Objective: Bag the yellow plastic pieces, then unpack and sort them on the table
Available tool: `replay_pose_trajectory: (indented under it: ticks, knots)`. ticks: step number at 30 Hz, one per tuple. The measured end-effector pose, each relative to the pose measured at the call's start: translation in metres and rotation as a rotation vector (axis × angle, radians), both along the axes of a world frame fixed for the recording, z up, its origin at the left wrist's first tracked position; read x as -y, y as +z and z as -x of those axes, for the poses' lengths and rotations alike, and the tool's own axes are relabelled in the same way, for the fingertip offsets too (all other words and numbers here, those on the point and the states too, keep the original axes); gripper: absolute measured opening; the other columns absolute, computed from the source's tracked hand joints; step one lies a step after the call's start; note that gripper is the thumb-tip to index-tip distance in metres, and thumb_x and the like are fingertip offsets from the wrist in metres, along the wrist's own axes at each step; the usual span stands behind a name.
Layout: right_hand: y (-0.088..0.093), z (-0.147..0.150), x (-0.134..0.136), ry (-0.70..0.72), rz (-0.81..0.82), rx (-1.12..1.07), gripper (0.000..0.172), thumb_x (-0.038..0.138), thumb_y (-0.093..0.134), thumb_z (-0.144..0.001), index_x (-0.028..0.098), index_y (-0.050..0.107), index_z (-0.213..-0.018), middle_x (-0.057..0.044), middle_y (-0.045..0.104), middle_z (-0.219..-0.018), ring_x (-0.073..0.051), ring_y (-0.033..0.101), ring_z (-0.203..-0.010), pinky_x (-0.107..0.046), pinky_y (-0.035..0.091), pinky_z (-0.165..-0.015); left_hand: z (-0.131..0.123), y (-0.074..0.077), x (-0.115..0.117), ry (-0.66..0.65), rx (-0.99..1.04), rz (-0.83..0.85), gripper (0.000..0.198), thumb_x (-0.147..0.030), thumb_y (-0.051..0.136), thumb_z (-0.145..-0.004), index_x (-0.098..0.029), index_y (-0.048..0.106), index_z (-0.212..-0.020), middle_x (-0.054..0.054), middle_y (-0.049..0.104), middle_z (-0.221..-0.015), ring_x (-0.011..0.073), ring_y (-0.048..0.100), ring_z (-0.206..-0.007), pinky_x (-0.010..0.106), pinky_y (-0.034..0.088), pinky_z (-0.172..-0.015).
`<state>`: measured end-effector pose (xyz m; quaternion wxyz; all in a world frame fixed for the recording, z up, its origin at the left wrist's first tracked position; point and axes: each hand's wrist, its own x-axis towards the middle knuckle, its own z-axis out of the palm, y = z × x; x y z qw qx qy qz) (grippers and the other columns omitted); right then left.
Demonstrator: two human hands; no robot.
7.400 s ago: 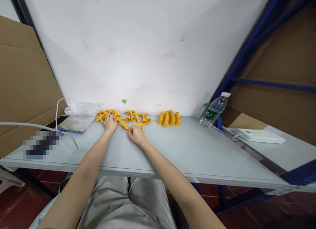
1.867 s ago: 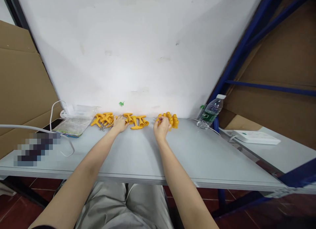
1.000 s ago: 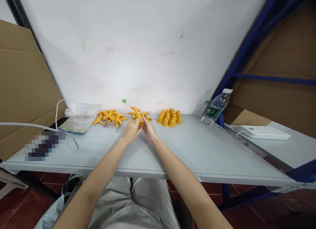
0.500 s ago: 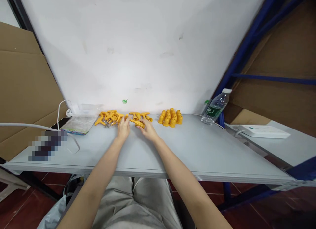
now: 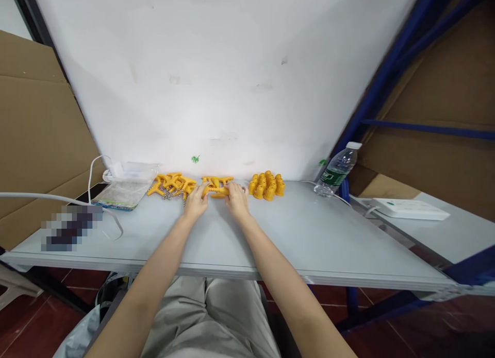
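Note:
In the head view, my left hand is closed on the left end of a yellow plastic piece with a T-shaped handle. The fingers of my right hand pinch the right end of the same yellow assembly; they partly hide it. Just behind my hands, several assembled yellow pieces lie against the white panel. To the left is a pile of yellow T-shaped handles with small metal chains or screws, too small to tell. On the right stand yellow ribbed cups, grouped closely together.
A clear plastic bag and white cables lie at the table's left. A water bottle leans at the right, near a white power strip. The white panel closes off the back.
The yellow parts in my hands have come together into one line between them. My right hand has turned and shifted slightly right; my left hand has moved slightly right.

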<state>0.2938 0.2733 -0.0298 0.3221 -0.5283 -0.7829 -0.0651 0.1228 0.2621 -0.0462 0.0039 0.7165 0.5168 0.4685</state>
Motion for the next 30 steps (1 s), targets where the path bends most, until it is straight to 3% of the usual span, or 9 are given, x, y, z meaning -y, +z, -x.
replay_pose_trajectory:
  ticks: [7, 12, 21, 30]
  knots:
    - [-0.007, 0.004, 0.000, 0.155, 0.041, 0.047, 0.033, 0.028, 0.046, -0.092, 0.016, 0.056, -0.121, -0.016, 0.065, -0.117, -0.030, 0.054, -0.108, -0.043, 0.032, -0.093, 0.004, 0.007, 0.003, 0.130, -0.017, 0.054, 0.045, -0.007, 0.043, -0.087, -0.024, 0.059, -0.126, 0.008, 0.066, -0.120, 0.0211, 0.061, -0.111, 0.034, 0.048, -0.097]
    - [-0.004, 0.011, 0.003, 0.073, 0.001, 0.115, 0.029, 0.019, 0.045, -0.090, 0.017, 0.060, -0.114, -0.015, 0.066, -0.113, -0.029, 0.053, -0.109, -0.044, 0.031, -0.094, 0.002, 0.009, 0.005, 0.191, -0.009, 0.106, 0.048, -0.006, 0.041, -0.086, -0.024, 0.058, -0.127, 0.008, 0.065, -0.118, 0.0224, 0.061, -0.112, 0.034, 0.049, -0.096]
    - [-0.003, 0.012, 0.000, -0.008, -0.052, 0.047, 0.032, 0.004, 0.035, -0.086, 0.017, 0.058, -0.104, -0.012, 0.067, -0.104, -0.025, 0.054, -0.103, -0.040, 0.029, -0.094, -0.007, 0.011, 0.009, 0.195, 0.027, 0.144, 0.047, -0.008, 0.048, -0.083, -0.024, 0.057, -0.126, 0.008, 0.061, -0.123, 0.0236, 0.059, -0.115, 0.037, 0.048, -0.099]
    - [-0.001, 0.005, 0.002, 0.162, 0.036, 0.112, 0.033, 0.028, 0.044, -0.094, 0.018, 0.057, -0.122, -0.016, 0.064, -0.119, -0.029, 0.052, -0.112, -0.042, 0.033, -0.093, 0.004, 0.014, 0.007, 0.165, 0.039, 0.107, 0.046, -0.005, 0.047, -0.081, -0.024, 0.062, -0.120, 0.007, 0.064, -0.119, 0.0242, 0.060, -0.112, 0.038, 0.050, -0.096]
